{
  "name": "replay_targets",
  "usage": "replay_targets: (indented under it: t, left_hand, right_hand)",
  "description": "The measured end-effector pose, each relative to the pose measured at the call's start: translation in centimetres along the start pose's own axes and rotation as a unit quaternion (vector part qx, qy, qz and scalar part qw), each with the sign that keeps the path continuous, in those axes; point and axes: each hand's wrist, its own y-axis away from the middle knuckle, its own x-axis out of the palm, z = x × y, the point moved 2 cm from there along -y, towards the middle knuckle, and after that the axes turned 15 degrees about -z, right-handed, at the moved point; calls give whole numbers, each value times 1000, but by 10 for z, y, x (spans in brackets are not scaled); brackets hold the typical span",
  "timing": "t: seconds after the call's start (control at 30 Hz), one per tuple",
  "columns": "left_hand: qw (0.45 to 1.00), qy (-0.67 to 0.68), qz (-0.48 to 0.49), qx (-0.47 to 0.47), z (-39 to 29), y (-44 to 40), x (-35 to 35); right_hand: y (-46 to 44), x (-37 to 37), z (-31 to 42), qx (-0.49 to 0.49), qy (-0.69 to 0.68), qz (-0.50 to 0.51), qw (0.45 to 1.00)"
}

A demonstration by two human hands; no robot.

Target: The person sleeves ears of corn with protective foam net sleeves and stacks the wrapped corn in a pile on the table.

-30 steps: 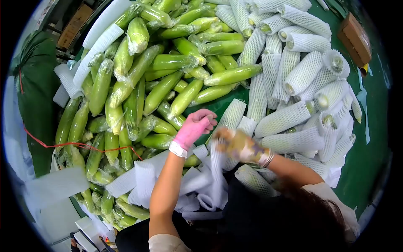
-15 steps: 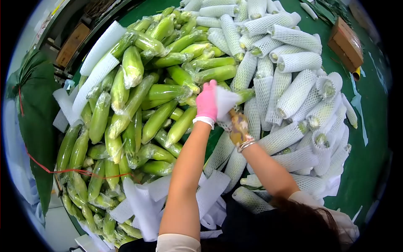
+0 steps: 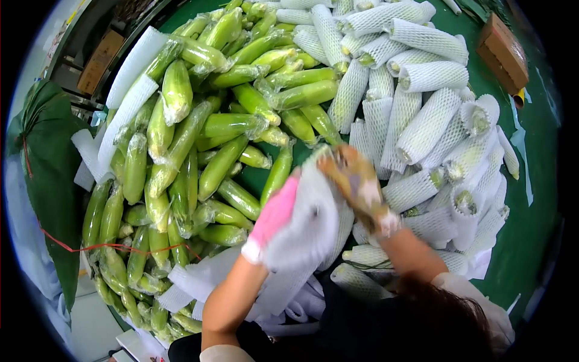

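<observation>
My left hand [image 3: 275,212], in a pink glove, is closed round the side of a white foam net sleeve [image 3: 306,226], which is blurred by motion. My right hand [image 3: 356,183], in a stained brownish glove, grips the upper end of the same sleeve. Whether an ear of corn sits inside it is hidden. Left of my hands lies a large heap of green corn ears [image 3: 223,166] wrapped in clear film. One such ear [image 3: 278,174] is just beyond my pink glove. To the right, many ears in foam net sleeves [image 3: 429,125] are piled up.
Loose foam net sleeves [image 3: 208,274] lie near my body, and more rest on the corn at the left. A bundle of dark green leaves [image 3: 48,175] with red string hangs at the far left. A cardboard box [image 3: 502,51] stands on the green table [image 3: 523,145] at the upper right.
Both hands have come down toward my body with the foam net sleeve, which now shows larger between them. The left hand has also shifted left.
</observation>
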Motion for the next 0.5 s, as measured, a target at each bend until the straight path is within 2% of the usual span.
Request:
replay_targets:
  t: [0.03, 0.07, 0.1, 0.17, 0.2, 0.23, 0.27, 0.3, 0.33, 0.37, 0.4, 0.47, 0.5]
  left_hand:
    - [1000, 0, -1, 2, 0, -17, -3]
    - [998, -37, 29, 52, -8, -52, -9]
    - [990, -74, 62, 102, -16, -90, -15]
    - [967, -89, 41, 236, -5, -127, -9]
    - [946, -69, -19, 316, 8, -137, -8]
    - [944, -43, -12, 326, 12, -152, -9]
    - [930, -131, -82, 333, 12, -171, -18]
    - [858, -219, -160, 436, 10, -186, -25]
    - [761, -300, -236, 525, 10, -193, -27]
    - [725, -314, -272, 549, 6, -202, -31]
    - [607, -381, -355, 600, 2, -197, -25]
    - [492, -463, -395, 623, -12, -186, -18]
    - [523, -431, -376, 632, -18, -200, -27]
  right_hand:
    - [-25, 4, -9, -262, 87, -74, 958]
    - [-44, 12, -27, -503, 167, -146, 835]
    - [-70, 14, -48, -217, -74, -31, 973]
    - [-120, 18, -117, -20, -51, 63, 997]
    - [-123, 16, -142, 33, -36, 57, 997]
    - [-119, 13, -169, 46, -27, 17, 998]
    - [-119, 12, -189, 26, -4, -32, 999]
    - [-118, 15, -195, -20, 33, -86, 996]
    - [-114, 18, -179, -114, 140, -165, 970]
    - [-113, 23, -165, -125, 148, -189, 963]
    - [-114, 29, -158, -132, 154, -214, 956]
    - [-111, 37, -130, -33, 127, -145, 981]
    - [-107, 39, -124, -77, 161, -137, 974]
